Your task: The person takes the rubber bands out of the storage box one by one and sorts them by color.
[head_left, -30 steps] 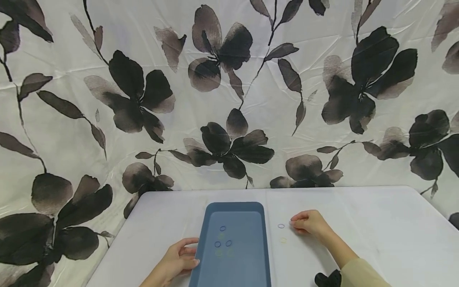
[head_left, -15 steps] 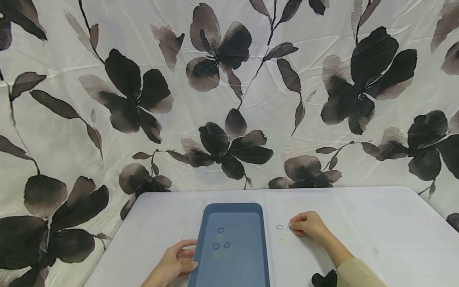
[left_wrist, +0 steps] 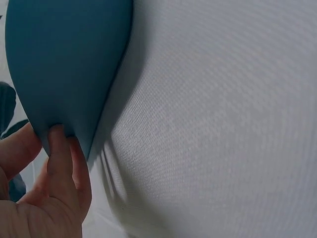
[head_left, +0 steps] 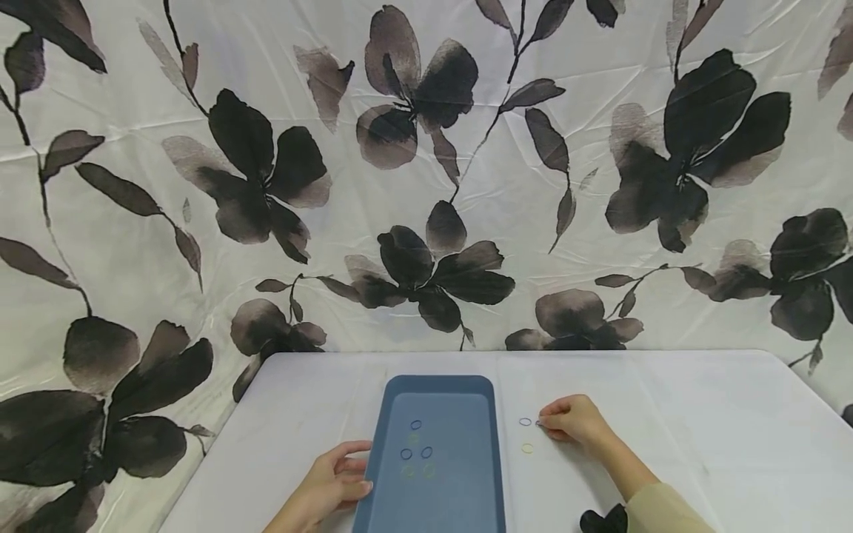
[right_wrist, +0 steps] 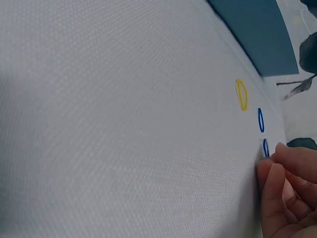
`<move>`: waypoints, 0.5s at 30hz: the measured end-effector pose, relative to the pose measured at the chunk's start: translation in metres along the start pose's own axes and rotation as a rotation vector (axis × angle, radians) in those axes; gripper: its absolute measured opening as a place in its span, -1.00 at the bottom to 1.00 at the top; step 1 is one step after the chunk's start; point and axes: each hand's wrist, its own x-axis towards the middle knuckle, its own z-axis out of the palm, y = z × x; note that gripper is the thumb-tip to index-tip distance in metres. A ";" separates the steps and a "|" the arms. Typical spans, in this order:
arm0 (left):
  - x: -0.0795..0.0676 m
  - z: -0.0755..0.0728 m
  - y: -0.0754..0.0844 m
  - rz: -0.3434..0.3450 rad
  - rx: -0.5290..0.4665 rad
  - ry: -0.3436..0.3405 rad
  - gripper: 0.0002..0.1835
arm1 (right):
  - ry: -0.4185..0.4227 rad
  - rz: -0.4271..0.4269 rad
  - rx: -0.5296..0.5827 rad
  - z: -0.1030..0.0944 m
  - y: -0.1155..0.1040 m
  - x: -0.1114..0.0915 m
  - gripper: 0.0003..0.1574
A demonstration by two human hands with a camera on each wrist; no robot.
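My left hand (head_left: 326, 485) grips the left edge of a blue tray (head_left: 440, 383), thumb at the rim. The left wrist view shows its fingers against the tray's side (left_wrist: 69, 64). On the tray lie several thin rings, blue ones (head_left: 416, 425) and pale yellow ones (head_left: 429, 471). To the right of the tray, my right hand (head_left: 576, 420) pinches a small blue ring (right_wrist: 265, 148) with a clear edge around it, low over the white table. Beside those fingertips another blue ring (right_wrist: 261, 120) and a yellow ring (right_wrist: 241, 94) lie on the table.
A white-covered table (head_left: 700, 422) spreads around the tray. Behind it hangs a pale cloth (head_left: 566, 44) with dark flowers. A black object (head_left: 603, 520) lies by the right sleeve (head_left: 666, 511) at the near edge.
The head view shifts slightly. At my right fingertips a dark bit of the ring now shows where a whitish spot was. Both hands otherwise stay about where they were.
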 end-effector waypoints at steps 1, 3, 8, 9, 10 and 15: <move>0.000 0.000 0.000 0.004 0.002 0.001 -0.28 | -0.006 -0.003 -0.001 -0.001 0.000 0.000 -0.90; 0.001 0.000 -0.001 0.005 0.006 0.005 -0.28 | -0.011 -0.013 -0.013 -0.002 0.001 0.000 -0.88; 0.000 0.001 -0.001 -0.003 0.014 0.005 -0.27 | 0.007 -0.009 -0.006 -0.008 -0.001 0.000 -0.84; 0.000 0.001 0.000 -0.004 0.015 0.005 -0.28 | 0.009 -0.009 0.004 -0.010 -0.002 0.000 -0.83; 0.000 0.001 0.001 -0.007 0.015 0.003 -0.28 | 0.009 -0.012 0.016 -0.011 -0.003 0.000 -0.82; -0.001 0.002 0.006 -0.018 0.011 0.007 -0.28 | -0.039 -0.030 0.048 -0.016 -0.014 0.001 -0.75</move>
